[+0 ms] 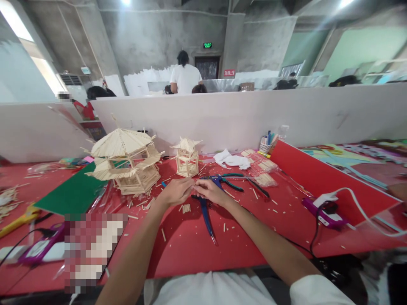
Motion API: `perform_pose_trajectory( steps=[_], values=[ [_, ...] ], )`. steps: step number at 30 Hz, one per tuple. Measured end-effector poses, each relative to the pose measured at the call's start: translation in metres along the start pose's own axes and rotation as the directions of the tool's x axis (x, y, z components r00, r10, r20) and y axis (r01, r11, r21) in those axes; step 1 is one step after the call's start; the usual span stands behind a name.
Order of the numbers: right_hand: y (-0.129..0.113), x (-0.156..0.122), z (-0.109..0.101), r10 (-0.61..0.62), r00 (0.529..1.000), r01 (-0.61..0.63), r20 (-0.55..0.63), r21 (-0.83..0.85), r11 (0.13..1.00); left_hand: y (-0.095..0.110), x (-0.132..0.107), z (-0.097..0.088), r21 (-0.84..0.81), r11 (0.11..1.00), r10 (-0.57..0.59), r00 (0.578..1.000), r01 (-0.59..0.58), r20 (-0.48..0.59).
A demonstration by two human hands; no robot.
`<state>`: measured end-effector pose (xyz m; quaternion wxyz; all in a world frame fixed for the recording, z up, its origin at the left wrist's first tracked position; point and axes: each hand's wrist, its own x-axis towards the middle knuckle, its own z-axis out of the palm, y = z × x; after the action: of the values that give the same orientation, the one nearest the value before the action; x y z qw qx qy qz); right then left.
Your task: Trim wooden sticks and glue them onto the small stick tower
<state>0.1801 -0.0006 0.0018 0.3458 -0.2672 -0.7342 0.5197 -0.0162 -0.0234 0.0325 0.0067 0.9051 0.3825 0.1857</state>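
My left hand (178,191) and my right hand (210,191) meet fingertip to fingertip above the red table. Both have their fingers pinched together; whatever they hold is too small or hidden to make out. Just under my right hand lies a blue glue gun (207,218), its handle pointing toward me. Teal-handled pliers (233,181) rest to the right of it. A short row of cut wooden sticks (185,208) lies below my left hand. Behind my hands stands a small stick pavilion (187,160), and to its left a larger two-roofed one (127,163).
A green board (71,192) and yellow glue gun (19,222) lie left. Bagged sticks (262,169), white tissue (231,160) and a pen holder (267,144) sit at the back. A red board (330,182) leans right, beside a purple power strip (324,214). A person (186,75) stands beyond the partition.
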Motion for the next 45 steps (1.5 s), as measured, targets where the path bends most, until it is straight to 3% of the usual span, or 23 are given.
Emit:
perform_pose_trajectory(
  steps=[4,8,14,19,26,30,37,45],
  values=[
    [-0.003,-0.001,0.000,-0.011,1.000,0.011,-0.024,0.035,0.999,0.002,0.001,0.002,-0.013,1.000,-0.022,0.999,0.021,-0.044],
    [-0.009,-0.002,0.000,-0.112,0.992,0.111,-0.051,-0.011,0.994,0.003,0.004,0.005,-0.060,0.996,-0.074,0.992,0.068,-0.105],
    [-0.013,-0.006,0.000,-0.195,0.977,0.173,-0.086,-0.217,0.961,0.001,0.007,0.010,-0.102,0.987,-0.136,0.982,0.123,-0.134],
    [-0.010,-0.006,-0.001,-0.213,0.975,0.172,-0.071,-0.371,0.912,-0.001,0.006,0.008,-0.092,0.983,-0.163,0.984,0.156,-0.072],
    [-0.005,-0.002,-0.005,-0.168,0.984,0.134,-0.062,-0.367,0.920,0.007,0.003,0.002,0.005,0.997,-0.083,0.994,0.083,-0.067],
    [-0.004,-0.002,-0.006,-0.147,0.988,0.124,-0.043,-0.337,0.933,0.004,0.003,0.005,0.097,0.994,-0.058,0.998,0.059,-0.007],
    [-0.006,-0.002,-0.004,-0.154,0.985,0.132,-0.073,-0.248,0.960,0.000,0.006,0.008,0.102,0.988,-0.113,0.993,0.115,-0.025],
    [-0.011,-0.007,0.002,-0.329,0.937,0.220,-0.118,-0.532,0.818,0.000,0.008,0.007,0.055,0.972,-0.223,0.971,0.229,-0.087]
  ],
)
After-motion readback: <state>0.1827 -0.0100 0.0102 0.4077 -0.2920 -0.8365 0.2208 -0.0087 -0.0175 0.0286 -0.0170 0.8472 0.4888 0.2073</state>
